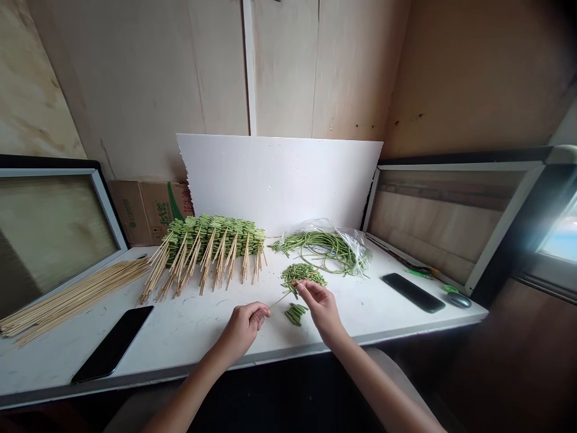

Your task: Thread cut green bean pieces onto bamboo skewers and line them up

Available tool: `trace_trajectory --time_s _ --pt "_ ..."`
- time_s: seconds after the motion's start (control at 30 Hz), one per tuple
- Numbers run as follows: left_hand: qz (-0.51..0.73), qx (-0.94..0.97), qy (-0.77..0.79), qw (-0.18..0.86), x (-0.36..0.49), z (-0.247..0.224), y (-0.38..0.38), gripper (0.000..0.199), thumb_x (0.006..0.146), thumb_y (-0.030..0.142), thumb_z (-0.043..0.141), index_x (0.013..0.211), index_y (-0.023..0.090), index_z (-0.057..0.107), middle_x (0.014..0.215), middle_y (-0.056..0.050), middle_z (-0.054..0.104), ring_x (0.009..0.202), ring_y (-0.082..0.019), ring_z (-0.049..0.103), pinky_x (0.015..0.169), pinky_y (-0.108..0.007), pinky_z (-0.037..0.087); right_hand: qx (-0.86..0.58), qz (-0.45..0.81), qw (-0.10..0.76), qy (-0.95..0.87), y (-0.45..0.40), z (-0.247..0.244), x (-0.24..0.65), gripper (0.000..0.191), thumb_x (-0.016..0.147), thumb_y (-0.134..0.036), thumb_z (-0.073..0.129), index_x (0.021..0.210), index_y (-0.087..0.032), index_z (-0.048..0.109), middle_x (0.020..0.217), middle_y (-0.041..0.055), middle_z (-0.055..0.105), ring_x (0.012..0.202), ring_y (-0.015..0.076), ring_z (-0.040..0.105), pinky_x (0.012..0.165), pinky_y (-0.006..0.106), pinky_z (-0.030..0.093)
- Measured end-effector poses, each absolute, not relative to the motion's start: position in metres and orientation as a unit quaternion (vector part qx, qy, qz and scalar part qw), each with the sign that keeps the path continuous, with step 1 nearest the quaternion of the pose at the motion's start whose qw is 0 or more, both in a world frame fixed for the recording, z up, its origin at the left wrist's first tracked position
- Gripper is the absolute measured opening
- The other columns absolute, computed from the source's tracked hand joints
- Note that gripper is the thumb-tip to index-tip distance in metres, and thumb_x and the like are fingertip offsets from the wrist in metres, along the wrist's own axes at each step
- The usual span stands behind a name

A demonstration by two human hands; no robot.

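Note:
My left hand (247,325) is closed around the lower end of a thin bamboo skewer (279,299), which slants up to the right. At the skewer's other end, my right hand (318,304) has thumb and fingers pinched together. A short piece of green long bean seems to be between those fingertips, partly hidden by them. Just beyond the right hand lies a heap of cut bean pieces (306,273). Below the fingertips a smaller group of cut pieces (296,313) rests on the white table (202,328).
Stacked bean skewers (216,234) stand at the back left, sticks facing me. Loose bamboo skewers (76,291) and a black phone (113,343) lie left. Whole long beans (324,246) spill from a plastic bag (359,252). Another phone (412,293) and a mouse (458,299) sit right.

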State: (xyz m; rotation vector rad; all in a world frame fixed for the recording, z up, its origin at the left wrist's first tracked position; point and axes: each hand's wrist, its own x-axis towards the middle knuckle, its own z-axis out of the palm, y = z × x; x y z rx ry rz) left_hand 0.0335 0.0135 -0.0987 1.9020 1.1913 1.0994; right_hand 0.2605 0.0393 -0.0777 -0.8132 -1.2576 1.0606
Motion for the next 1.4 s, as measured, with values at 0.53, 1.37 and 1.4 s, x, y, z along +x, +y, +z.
trace_trajectory --time_s 0.53,1.37,1.4 --pt "0.446 0.706 0.456 0.308 0.04 -0.1 0.013 0.042 0.101 0.049 0.048 0.089 0.015 0.069 0.059 0.003 0.048 0.055 -0.013 0.046 0.057 -0.025 0.037 -0.362 0.476 0.606 -0.525 0.045 -0.08 0.265 0.034 0.076 -0.052 0.085 0.096 -0.024 0.082 0.109 0.0096 0.079 0.106 0.0304 0.07 0.094 0.044 0.053" --pt "0.437 0.704 0.43 0.358 0.033 -0.096 0.013 0.042 0.102 0.05 0.048 0.087 0.015 0.065 0.058 0.005 0.044 0.05 -0.01 0.037 0.049 -0.022 0.031 -0.255 0.672 0.474 -0.509 0.041 -0.075 0.273 0.031 0.078 -0.047 0.086 0.08 -0.019 0.074 0.093 0.0078 0.072 0.086 0.0195 0.064 0.073 0.031 0.048" --pt "0.439 0.704 0.432 0.355 0.032 -0.096 0.014 0.042 0.102 0.051 0.047 0.087 0.015 0.065 0.058 0.005 0.044 0.05 -0.01 0.037 0.05 -0.022 0.031 -0.268 0.663 0.482 -0.506 0.042 -0.075 0.274 0.032 0.077 -0.049 0.086 0.081 -0.019 0.074 0.093 0.0078 0.073 0.086 0.0199 0.065 0.073 0.031 0.049"
